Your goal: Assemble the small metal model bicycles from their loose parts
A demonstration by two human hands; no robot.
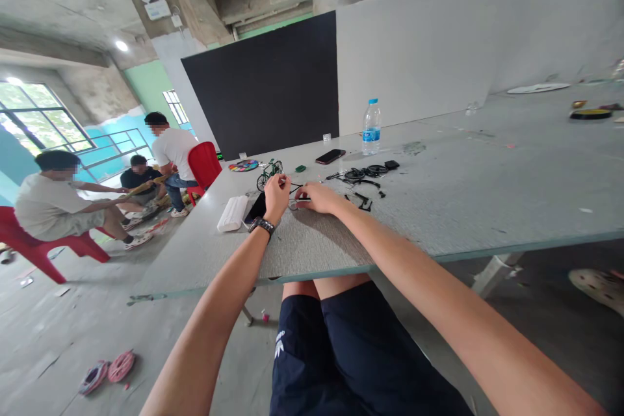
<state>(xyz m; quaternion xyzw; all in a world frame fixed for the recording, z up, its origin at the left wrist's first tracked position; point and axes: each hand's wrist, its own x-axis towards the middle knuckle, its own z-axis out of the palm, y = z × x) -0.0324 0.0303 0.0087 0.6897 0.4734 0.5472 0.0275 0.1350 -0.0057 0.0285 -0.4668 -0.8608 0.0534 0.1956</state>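
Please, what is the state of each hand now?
Left hand: closed, apparently pinching a thin black part.
Right hand: partly curled; whether it holds anything cannot be told.

The left hand [277, 197] partly hides a dark piece [296, 186].

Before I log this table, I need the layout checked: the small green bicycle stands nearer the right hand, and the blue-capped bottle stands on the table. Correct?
Not quite: the head view shows the small green bicycle nearer the left hand, not the right hand. The blue-capped bottle does stand on the table.
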